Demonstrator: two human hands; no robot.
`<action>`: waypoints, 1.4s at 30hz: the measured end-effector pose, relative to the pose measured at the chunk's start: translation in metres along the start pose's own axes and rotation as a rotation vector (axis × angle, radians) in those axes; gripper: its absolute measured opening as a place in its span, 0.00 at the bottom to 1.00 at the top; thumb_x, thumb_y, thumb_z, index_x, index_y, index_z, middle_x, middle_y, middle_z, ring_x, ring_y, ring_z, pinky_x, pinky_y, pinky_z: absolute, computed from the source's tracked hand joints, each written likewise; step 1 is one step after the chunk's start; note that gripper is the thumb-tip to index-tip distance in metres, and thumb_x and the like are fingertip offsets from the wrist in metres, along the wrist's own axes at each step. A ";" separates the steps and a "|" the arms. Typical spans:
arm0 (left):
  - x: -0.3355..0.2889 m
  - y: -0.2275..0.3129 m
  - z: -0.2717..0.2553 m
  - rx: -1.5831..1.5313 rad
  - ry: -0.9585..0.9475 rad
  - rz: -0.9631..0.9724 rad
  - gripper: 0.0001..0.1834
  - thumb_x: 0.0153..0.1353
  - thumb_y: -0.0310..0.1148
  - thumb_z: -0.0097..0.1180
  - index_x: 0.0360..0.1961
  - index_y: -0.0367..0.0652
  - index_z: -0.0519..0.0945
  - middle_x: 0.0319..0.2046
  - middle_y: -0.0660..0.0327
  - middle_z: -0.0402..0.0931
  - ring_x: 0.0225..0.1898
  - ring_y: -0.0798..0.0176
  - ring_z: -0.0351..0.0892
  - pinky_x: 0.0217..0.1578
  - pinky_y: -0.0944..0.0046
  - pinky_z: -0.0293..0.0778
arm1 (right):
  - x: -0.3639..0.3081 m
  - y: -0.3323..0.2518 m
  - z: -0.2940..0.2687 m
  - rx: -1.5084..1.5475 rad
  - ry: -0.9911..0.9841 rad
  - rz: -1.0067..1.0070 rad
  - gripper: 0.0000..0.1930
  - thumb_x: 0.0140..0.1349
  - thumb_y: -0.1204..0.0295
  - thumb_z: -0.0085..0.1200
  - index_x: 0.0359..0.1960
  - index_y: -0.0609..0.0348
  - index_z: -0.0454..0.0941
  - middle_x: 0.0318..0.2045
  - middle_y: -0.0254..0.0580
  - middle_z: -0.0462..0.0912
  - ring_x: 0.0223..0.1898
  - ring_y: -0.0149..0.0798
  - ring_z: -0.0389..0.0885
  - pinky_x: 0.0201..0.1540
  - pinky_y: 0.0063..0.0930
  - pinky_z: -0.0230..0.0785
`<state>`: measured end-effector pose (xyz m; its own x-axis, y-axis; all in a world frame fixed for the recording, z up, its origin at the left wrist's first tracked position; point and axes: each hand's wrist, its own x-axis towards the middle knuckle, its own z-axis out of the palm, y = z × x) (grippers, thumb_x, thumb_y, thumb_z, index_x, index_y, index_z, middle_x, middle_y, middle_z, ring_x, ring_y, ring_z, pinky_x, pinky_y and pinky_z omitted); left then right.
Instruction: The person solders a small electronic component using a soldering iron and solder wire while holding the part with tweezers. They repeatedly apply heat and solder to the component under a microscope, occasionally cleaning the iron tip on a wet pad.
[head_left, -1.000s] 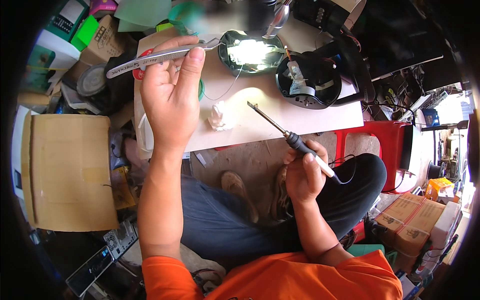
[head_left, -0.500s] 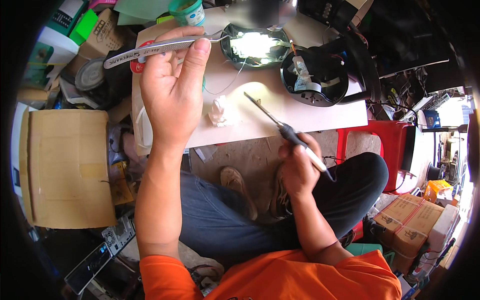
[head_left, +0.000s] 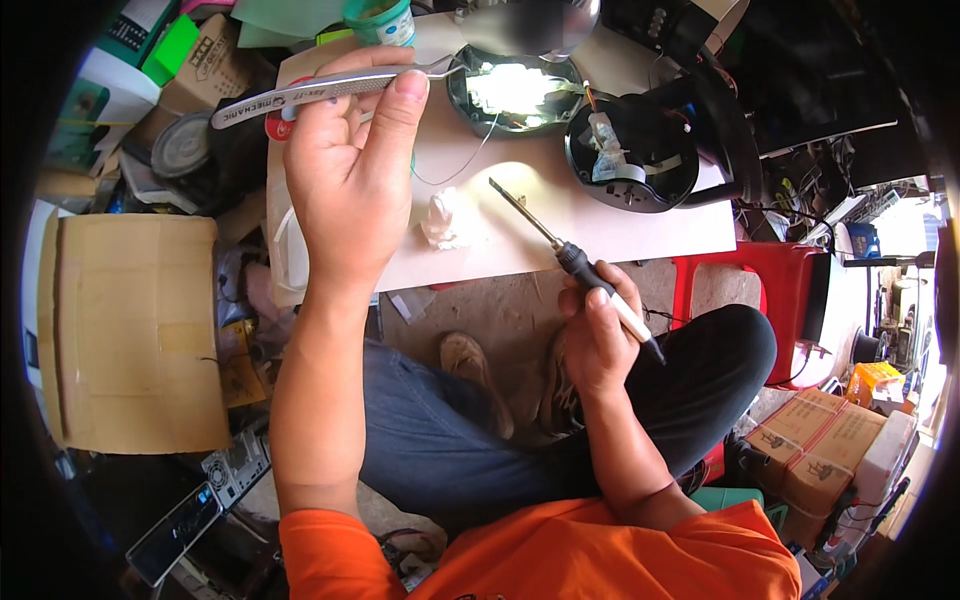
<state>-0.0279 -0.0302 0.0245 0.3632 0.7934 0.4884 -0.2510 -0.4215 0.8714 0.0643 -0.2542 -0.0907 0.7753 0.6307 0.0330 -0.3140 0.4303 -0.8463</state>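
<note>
Left hand [head_left: 345,180]: closed on the tweezers [head_left: 250,104], thumb above, tips pointing right to the lit case's rim; whether they touch, I cannot tell.
Right hand [head_left: 603,335]: wrapped round the iron [head_left: 572,256], whose tip points up and left over the table, apart from both cases.
Lit case [head_left: 460,105]: right of the left hand's fingers, open, its inside exposed — glare hides the fine parts, so finished joints cannot be judged.
Wire [head_left: 455,172]: thin, curving from the lit case toward the left hand.
Dark case [head_left: 640,197]: beyond the right hand, also open, a wrapped bundle [head_left: 605,145] inside.
Progress: opening looks done; closing up looks undone on both cases.
Table [head_left: 680,230]: pale, ahead of the right hand, with crumpled tissue [head_left: 440,222] just right of the left wrist.
Room: crowded — a large carton [head_left: 140,330] left of the left forearm, a red stool [head_left: 690,268] right of the right hand, tied boxes [head_left: 815,430] behind it.
</note>
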 end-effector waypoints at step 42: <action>-0.047 0.016 -0.024 0.315 -0.293 -0.187 0.08 0.64 0.20 0.60 0.44 0.31 0.82 0.40 0.56 0.84 0.38 0.68 0.83 0.41 0.69 0.79 | 0.011 -0.046 -0.004 -0.108 0.069 -0.253 0.19 0.59 0.63 0.67 0.39 0.69 0.79 0.44 0.54 0.75 0.39 0.41 0.77 0.45 0.33 0.73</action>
<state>-0.0702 -0.0637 0.0145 0.6255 0.7301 0.2751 0.1106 -0.4319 0.8951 0.0894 -0.2693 -0.0531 0.8580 0.4654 0.2171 -0.0485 0.4943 -0.8679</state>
